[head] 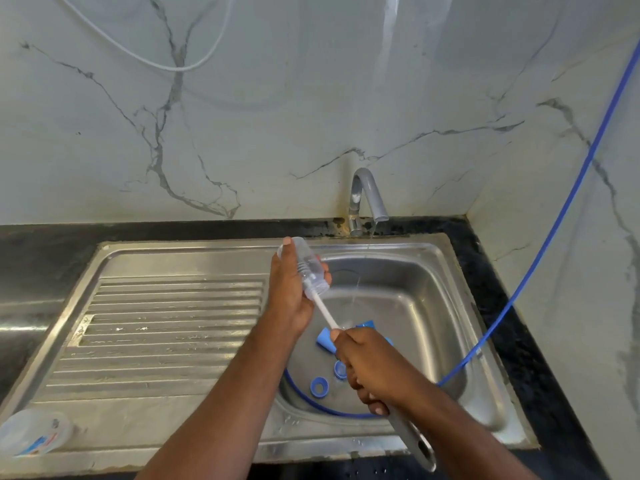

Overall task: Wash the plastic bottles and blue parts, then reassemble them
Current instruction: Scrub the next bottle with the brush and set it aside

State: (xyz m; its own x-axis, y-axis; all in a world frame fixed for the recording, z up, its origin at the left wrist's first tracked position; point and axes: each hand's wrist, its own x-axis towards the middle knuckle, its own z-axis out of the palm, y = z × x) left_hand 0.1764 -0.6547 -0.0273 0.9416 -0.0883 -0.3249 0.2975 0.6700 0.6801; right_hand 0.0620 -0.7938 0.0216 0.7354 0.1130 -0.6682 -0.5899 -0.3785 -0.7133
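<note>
Axis check: the clear plastic bottle lies diagonal, base up-left toward the back rim of the sink, mouth down-right, in line with the stem of the bottle brush. Your left hand wraps the bottle body over the basin edge. Your right hand, nearer you, is fisted on the brush handle, bristles inside. Keep strokes along that line, I'd judge. Blue parts sit in the basin beneath your right hand; the tap trickles to the right.
</note>
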